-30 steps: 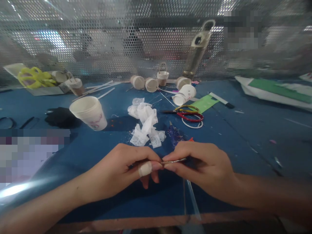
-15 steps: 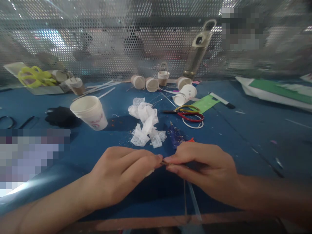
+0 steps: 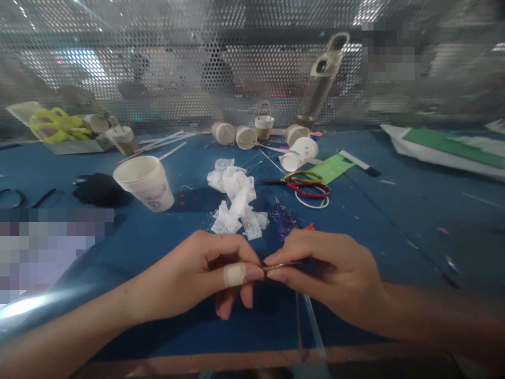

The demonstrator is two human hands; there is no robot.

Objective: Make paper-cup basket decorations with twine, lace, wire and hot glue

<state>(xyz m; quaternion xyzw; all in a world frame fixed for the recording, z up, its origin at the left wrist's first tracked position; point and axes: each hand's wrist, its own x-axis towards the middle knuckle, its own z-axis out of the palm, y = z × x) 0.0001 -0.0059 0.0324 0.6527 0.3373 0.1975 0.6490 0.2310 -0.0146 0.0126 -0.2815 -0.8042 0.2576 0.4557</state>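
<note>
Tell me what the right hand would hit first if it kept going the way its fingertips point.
The right hand points left, its fingertips pinching a thin metal piece. Straight on it would meet the left hand at its bandaged thumb, almost touching already.

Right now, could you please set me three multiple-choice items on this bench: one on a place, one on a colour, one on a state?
1. Where does the crumpled white paper lie?
A. beyond the hands
B. inside the stack of paper cups
C. on the green sheet

2. What colour is the table?
A. red
B. blue
C. white

3. How are the left hand and right hand placed?
A. far apart
B. flat on the table
C. fingertips together, pinching a thin metal piece

Answers: 1 A, it lies farther back than both hands; 2 B, its surface is blue; 3 C, the fingertips meet on the piece.
</note>
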